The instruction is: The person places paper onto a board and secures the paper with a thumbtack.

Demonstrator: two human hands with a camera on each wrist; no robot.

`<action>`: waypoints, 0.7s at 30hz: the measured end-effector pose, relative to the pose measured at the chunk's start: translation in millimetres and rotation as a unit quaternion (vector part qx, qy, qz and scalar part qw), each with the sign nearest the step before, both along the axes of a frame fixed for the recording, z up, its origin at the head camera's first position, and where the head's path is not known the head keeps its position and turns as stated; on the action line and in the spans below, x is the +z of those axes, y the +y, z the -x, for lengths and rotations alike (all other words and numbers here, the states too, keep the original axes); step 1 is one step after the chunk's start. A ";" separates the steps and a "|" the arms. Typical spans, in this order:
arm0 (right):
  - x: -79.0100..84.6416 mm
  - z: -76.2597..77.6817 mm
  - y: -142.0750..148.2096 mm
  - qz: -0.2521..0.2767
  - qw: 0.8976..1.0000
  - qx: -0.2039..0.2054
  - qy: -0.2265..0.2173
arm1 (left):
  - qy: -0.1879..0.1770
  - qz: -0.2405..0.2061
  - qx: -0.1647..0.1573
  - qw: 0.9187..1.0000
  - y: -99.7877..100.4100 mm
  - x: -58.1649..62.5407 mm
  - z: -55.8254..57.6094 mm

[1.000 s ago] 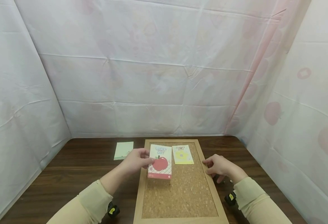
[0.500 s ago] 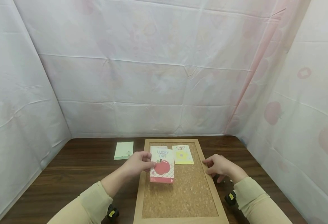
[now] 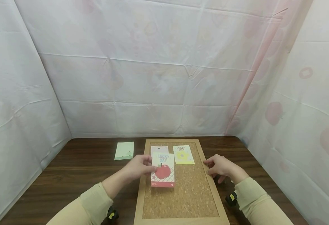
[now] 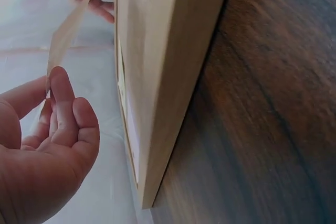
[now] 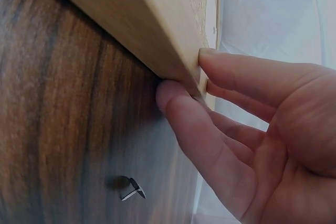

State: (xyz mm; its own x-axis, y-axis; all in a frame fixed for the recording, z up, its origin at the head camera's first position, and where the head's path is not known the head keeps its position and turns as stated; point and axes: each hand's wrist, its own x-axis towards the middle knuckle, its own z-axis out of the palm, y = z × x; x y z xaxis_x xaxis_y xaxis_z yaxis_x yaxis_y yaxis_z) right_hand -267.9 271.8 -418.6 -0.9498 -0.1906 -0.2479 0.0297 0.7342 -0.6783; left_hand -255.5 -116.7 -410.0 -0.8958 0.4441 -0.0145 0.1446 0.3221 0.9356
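Observation:
My left hand [image 3: 138, 167] pinches the left edge of a white card with a red apple [image 3: 164, 178] and "LUCKY DAY" lettering. In the left wrist view that card [image 4: 66, 36] stands apart above the wood-framed cork board [image 3: 188, 195]. It partly covers a pale card [image 3: 159, 149] at the board's upper left. A yellow flower card [image 3: 183, 156] lies at the upper right of the cork. My right hand [image 3: 221, 167] grips the board's right frame edge, one digit against the side and another on the top face [image 5: 168, 30].
A pale green card [image 3: 124, 151] lies on the dark wooden table [image 3: 82, 175], left of the board. Beneath my right hand a small metal pin [image 5: 135, 188] rests on the table. White printed curtains [image 3: 147, 78] enclose the back and sides.
My left hand has drawn the apple card down toward me and slightly right, uncovering the top of the pale card behind it. My right hand has stayed at the frame.

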 end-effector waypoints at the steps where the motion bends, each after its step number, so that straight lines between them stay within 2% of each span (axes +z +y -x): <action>1: 0.3 -0.2 -0.2 0.002 1.000 0.000 0.000 | 0.001 0.003 -0.001 1.000 0.2 -0.8 -0.2; 8: -0.8 0.5 0.5 0.007 1.000 -0.001 -0.005 | 0.003 0.064 0.007 0.998 2.4 -12.7 0.5; 13: -2.0 1.3 0.9 0.007 1.000 -0.002 -0.007 | 0.010 0.109 0.015 0.994 3.3 -16.2 -1.1; 21: -1.7 2.1 1.5 0.001 1.000 0.000 -0.001 | 0.059 0.205 0.023 0.977 8.3 -17.2 -1.1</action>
